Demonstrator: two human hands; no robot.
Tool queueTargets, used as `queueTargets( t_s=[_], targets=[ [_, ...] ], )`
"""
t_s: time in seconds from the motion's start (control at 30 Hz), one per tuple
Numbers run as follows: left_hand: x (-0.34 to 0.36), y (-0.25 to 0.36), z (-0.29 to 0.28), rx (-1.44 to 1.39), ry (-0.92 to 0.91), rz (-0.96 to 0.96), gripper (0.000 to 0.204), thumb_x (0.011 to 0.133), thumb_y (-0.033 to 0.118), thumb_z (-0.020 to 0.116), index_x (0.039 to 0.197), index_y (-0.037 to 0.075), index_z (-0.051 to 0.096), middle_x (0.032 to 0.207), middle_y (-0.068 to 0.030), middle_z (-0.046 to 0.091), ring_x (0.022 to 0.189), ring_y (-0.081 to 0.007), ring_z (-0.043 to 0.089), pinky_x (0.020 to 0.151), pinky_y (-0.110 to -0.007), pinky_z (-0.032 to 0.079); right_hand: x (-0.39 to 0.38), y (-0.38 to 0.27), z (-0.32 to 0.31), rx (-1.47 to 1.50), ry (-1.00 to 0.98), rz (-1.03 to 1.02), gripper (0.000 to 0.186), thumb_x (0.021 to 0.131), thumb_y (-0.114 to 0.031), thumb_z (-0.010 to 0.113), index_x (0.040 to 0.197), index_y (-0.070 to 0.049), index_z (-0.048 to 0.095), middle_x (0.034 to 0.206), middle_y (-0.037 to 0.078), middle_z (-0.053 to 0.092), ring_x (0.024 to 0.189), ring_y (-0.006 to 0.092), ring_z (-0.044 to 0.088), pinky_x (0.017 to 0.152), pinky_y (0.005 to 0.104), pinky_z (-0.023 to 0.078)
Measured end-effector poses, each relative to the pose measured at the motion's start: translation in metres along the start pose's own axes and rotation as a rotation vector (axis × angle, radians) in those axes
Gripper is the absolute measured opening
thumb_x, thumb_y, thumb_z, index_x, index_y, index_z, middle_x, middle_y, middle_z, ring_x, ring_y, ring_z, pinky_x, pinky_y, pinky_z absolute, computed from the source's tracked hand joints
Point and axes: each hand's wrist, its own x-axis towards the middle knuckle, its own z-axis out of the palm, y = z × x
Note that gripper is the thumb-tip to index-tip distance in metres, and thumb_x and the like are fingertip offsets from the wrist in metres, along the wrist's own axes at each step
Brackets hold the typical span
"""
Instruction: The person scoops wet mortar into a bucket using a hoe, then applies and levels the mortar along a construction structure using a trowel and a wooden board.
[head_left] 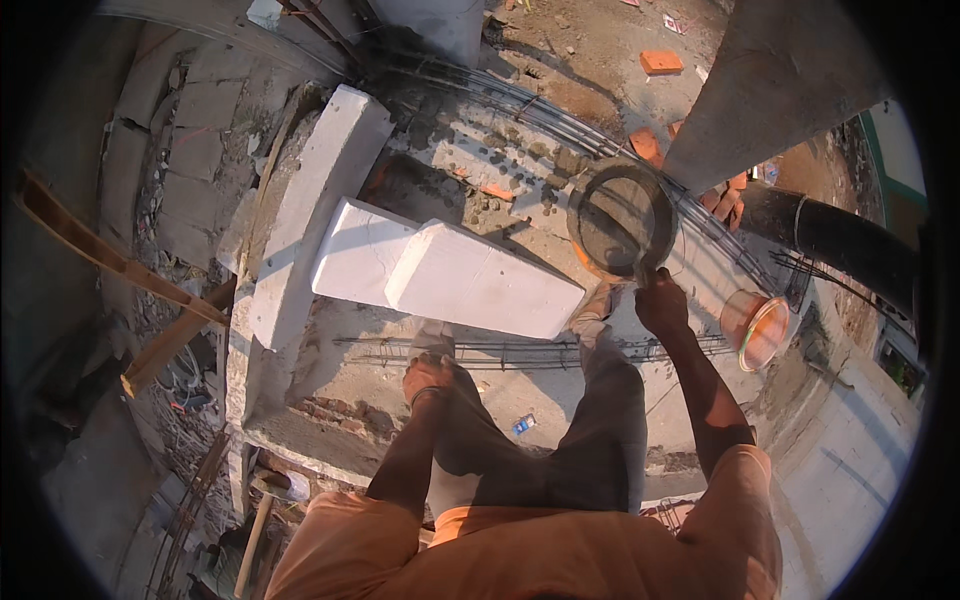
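My right hand [661, 302] is closed at the near edge of a round mortar pan [574, 215]. It grips a trowel [643, 262], whose blade reaches into the grey wet mortar [612, 215]; the hand hides most of the handle. My left hand [427, 380], with a band at the wrist, rests on my left knee with its fingers laid over it and holds nothing. In front of my legs lie two white lightweight blocks [365, 250] [480, 280], one partly overlapping the other. Another long white block [325, 200] stands at their left end.
Steel rebars [560, 118] run along the far side, and thinner rods [480, 352] pass by my legs. A clear plastic tub [765, 335] lies tilted at right, near a black pipe [850, 235]. Orange bricks [660, 63] lie beyond. A wooden-handled hammer [255, 535] is at lower left.
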Motion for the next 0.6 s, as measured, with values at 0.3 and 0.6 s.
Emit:
queueTargets(
  t_s=[0.3,0.6],
  targets=[
    [0.012,0.007,0.0,0.024,-0.022,0.08,0.055,0.081,0.05,0.06,0.107,0.001,0.063,0.108,-0.0205,0.064,0.102,-0.0371,0.061,0.088,-0.044,0.047,0.077,0.05,0.077,-0.049,0.052,-0.029,0.022,0.084,-0.02,0.053,0.097,-0.003,0.06,0.084,0.021,0.063,0.089,0.037,0.064,0.078,0.0473,0.051],
    [0.009,0.008,-0.004,0.081,-0.022,0.079,0.055,0.081,0.05,0.059,0.108,0.003,0.064,0.11,-0.0188,0.063,0.103,-0.0357,0.06,0.09,-0.042,0.047,0.073,-0.042,0.087,1.214,-0.118,0.551,0.032,0.089,-0.029,0.058,0.104,-0.001,0.055,0.078,0.014,0.06,0.061,0.0232,0.063,0.046,0.0356,0.052]
  ],
)
